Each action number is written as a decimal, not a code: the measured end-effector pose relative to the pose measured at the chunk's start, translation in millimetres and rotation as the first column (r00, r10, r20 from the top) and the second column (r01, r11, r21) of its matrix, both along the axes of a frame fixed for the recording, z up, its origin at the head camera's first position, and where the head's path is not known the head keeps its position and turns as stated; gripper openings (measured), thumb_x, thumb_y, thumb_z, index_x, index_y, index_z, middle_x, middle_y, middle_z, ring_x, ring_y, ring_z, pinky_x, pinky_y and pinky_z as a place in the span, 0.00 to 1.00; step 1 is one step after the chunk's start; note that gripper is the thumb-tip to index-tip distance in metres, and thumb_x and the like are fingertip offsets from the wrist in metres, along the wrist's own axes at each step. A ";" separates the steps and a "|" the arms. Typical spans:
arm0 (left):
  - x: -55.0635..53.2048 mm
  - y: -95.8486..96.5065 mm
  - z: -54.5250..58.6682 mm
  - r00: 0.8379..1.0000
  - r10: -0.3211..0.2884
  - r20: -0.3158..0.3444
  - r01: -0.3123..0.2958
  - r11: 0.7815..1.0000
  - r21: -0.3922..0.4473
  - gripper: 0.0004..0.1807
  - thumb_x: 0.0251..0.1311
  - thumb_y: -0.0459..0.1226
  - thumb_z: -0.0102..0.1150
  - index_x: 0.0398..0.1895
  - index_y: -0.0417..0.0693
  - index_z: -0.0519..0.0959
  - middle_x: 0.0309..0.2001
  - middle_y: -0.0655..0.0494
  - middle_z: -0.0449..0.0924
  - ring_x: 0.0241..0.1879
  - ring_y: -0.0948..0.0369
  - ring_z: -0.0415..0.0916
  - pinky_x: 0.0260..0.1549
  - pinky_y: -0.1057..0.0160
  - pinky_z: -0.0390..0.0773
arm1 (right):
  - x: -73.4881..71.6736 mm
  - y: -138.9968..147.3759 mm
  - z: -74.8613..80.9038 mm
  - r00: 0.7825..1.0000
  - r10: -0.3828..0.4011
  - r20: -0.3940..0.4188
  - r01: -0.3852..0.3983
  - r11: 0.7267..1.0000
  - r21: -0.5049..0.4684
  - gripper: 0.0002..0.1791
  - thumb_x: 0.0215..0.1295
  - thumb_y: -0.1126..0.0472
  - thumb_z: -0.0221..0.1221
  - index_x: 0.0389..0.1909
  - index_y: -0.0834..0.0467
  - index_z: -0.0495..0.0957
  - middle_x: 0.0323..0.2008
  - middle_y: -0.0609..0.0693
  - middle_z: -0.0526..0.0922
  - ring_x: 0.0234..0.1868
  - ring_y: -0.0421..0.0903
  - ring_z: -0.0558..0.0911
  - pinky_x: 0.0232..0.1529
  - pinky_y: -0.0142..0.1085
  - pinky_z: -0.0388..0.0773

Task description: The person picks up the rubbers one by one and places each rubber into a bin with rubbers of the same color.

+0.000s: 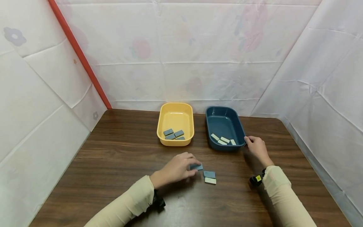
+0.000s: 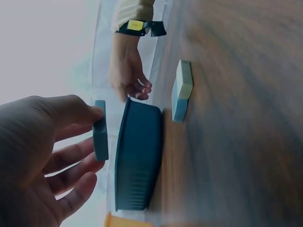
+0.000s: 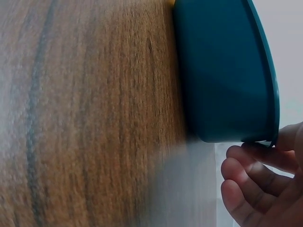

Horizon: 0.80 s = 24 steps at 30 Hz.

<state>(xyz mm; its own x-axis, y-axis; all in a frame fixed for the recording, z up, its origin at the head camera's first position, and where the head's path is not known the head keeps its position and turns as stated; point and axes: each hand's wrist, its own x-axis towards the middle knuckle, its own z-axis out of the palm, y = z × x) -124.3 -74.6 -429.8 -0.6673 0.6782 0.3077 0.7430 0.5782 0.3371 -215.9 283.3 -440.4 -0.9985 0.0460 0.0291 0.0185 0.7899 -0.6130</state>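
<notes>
My left hand [image 1: 177,167] pinches a blue tile [image 2: 100,135] between thumb and fingers, above the table. Just right of it, a second blue tile [image 1: 209,174] lies on the table against a cream-faced tile [image 1: 210,180]. My right hand [image 1: 257,148] grips the near right corner of the dark blue tray [image 2: 138,156], thumb and fingers on its rim. Several cream-faced tiles [image 1: 225,139] lie at the near end of that tray. To its left, the yellow tray [image 1: 175,143] holds several blue-grey tiles [image 1: 179,133].
The brown wooden table [image 1: 113,151] carries both trays near its back edge, side by side with a narrow gap. White patterned sheeting [image 1: 181,63] hangs behind and at both sides. A red strip [image 1: 80,55] runs down the left back corner.
</notes>
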 end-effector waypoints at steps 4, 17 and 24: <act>-3.5 -2.2 3.1 0.998 0.068 -0.005 -0.067 0.996 0.055 0.13 0.58 0.41 0.67 0.47 0.53 0.85 0.41 0.60 0.82 0.39 0.64 0.77 0.39 0.65 0.78 | 0.3 -0.3 -0.3 1.000 -0.001 -0.007 0.000 1.000 -0.005 0.25 0.77 0.51 0.43 0.48 0.68 0.80 0.27 0.57 0.85 0.24 0.40 0.78 0.32 0.36 0.73; -16.2 -4.1 7.1 0.982 0.177 -0.073 -0.162 0.971 0.174 0.13 0.54 0.37 0.70 0.43 0.48 0.85 0.38 0.57 0.83 0.35 0.63 0.77 0.35 0.65 0.78 | 1.3 -0.4 -1.0 1.000 -0.004 -0.011 0.004 1.000 -0.007 0.25 0.77 0.51 0.43 0.48 0.68 0.80 0.26 0.56 0.84 0.25 0.42 0.78 0.32 0.36 0.74; -30.6 -11.3 9.7 0.969 0.243 -0.035 -0.230 0.948 0.218 0.13 0.53 0.36 0.70 0.43 0.47 0.85 0.36 0.56 0.82 0.33 0.62 0.78 0.33 0.67 0.79 | 1.4 -1.3 0.1 1.000 -0.008 -0.010 0.008 1.000 -0.006 0.25 0.77 0.51 0.43 0.49 0.68 0.80 0.27 0.57 0.85 0.25 0.42 0.78 0.32 0.36 0.74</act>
